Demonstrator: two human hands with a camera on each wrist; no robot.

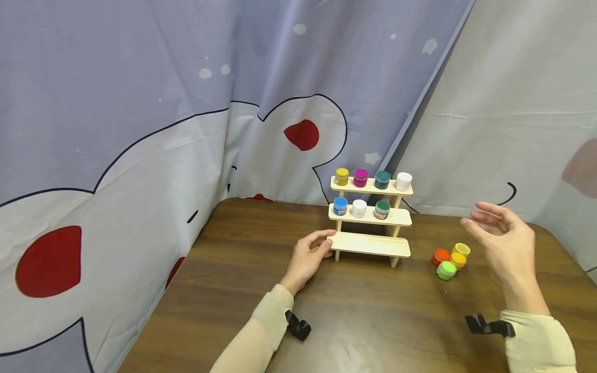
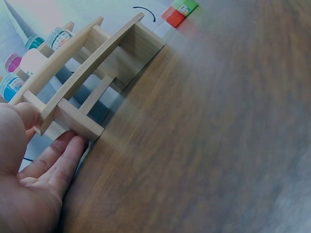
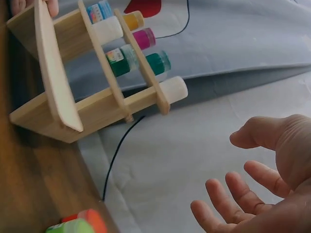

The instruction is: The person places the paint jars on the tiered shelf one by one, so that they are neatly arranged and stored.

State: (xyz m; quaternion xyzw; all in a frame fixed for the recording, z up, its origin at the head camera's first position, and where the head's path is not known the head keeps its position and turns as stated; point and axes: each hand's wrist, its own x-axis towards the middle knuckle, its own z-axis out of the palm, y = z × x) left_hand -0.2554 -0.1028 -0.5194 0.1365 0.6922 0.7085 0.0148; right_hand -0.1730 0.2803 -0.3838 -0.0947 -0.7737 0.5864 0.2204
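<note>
A three-tier wooden display stand (image 1: 368, 243) stands on the table. At the left end of its lowest board my left hand (image 1: 308, 259) holds it, the thumb at the board's edge and the fingers lower against the side panel. My right hand (image 1: 508, 243) is raised to the right of the stand, its fingers relaxed and apart with nothing between them. Left of that hand sits a cluster of small paint jars: a red jar (image 1: 440, 256), a light green jar (image 1: 446, 270), an orange-yellow jar (image 1: 458, 260) and a yellow jar (image 1: 461, 250).
On the top tier are a yellow jar (image 1: 342, 176), a magenta jar (image 1: 360, 178), a teal jar (image 1: 382, 180) and a white jar (image 1: 403, 181). The middle tier carries a blue jar (image 1: 340, 206), a white one and a green jar (image 1: 381, 210). A patterned curtain (image 1: 270, 62) hangs behind the table.
</note>
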